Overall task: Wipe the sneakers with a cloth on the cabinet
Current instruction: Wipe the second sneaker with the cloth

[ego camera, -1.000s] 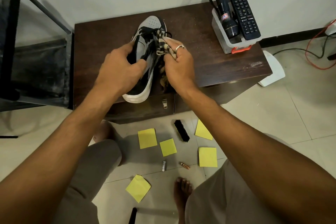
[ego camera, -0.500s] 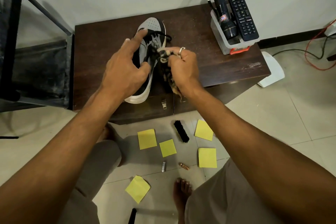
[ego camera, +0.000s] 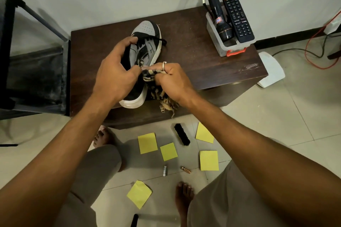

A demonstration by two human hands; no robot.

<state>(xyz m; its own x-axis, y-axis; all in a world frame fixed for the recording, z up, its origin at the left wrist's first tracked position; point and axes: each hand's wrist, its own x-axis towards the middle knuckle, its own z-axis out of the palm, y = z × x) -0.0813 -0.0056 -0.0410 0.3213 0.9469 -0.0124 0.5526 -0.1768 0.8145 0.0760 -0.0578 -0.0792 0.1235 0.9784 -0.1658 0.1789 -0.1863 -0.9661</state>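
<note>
Dark wood forms the top of the cabinet (ego camera: 193, 46), which is set against a pale wall. On it the sneaker (ego camera: 147, 42) is held, seemingly tipped onto its side, with the toe toward the wall and the heel at the cabinet's front edge. The sneaker is grasped at its collar by the left hand (ego camera: 116, 75), fingers curled over the opening. The cloth (ego camera: 147, 77), a striped rag, is bunched in the clenched right hand (ego camera: 173, 81) and pressed against the sneaker's side. Its frayed tail is left hanging over the cabinet's front. At the cabinet's right rear corner a clear bin (ego camera: 215, 42) is stood.

Several slips can be foreseen. With the heel so near the front edge, the sneaker could be dragged off the cabinet if a stroke is drawn toward the body while the left grip is slackened. The loose lace (ego camera: 158, 38) could be caught up in the rag and pulled. The hanging tail could be snagged on the small metal fitting (ego camera: 162, 108) on the cabinet's front. Only one sneaker is seen, so its pair may be left unwiped.
</note>
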